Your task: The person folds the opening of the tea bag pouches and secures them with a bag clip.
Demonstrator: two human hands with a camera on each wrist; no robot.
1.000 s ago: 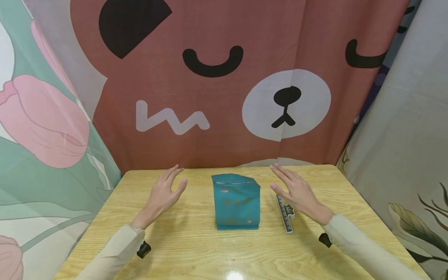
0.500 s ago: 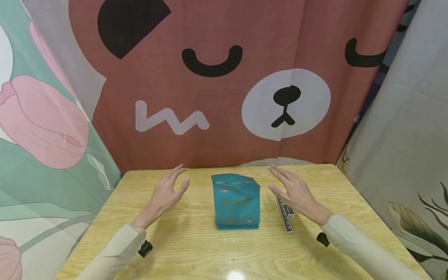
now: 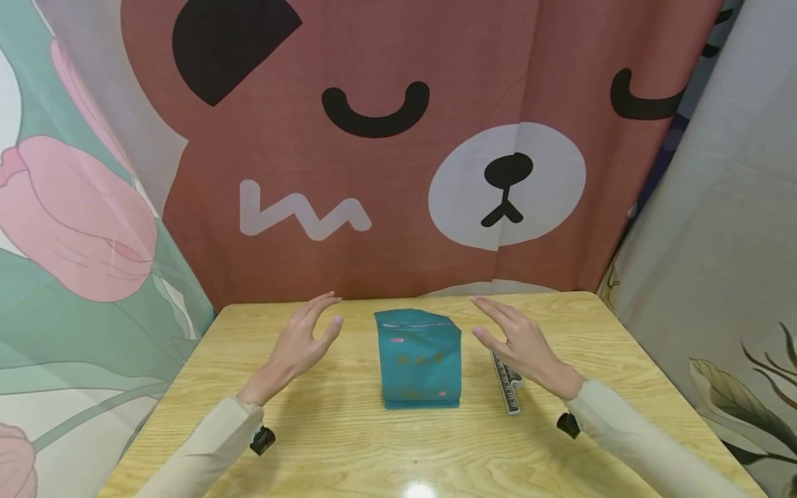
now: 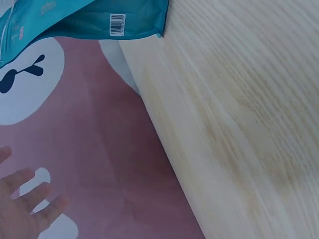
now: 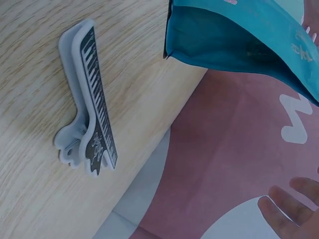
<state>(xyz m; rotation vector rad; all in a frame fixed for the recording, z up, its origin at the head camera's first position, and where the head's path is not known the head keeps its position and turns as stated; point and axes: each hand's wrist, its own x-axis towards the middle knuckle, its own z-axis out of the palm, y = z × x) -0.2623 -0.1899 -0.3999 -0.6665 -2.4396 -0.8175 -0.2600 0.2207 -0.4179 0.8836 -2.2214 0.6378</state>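
Teal bag (image 3: 418, 358) stands upright mid-counter (image 3: 349, 443), toward the back edge | left hand (image 3: 299, 344) and right hand (image 3: 519, 340) flank it, grip apart, fingers straight, holding nothing | clip (image 3: 507, 380) beside bag, under right hand | risk: uneven squeeze likely tips the bag.

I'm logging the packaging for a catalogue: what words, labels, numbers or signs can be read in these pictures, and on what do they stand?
Nothing can be read as text.
Teal bag, front: a small pink label and gold marks, too small and blurred to read.
Teal bag, back in the left wrist view: a barcode, digits too small to read.
Clip: a piano-keyboard pattern, no lettering legible.
Bear curtain: drawn face shapes only, no words.
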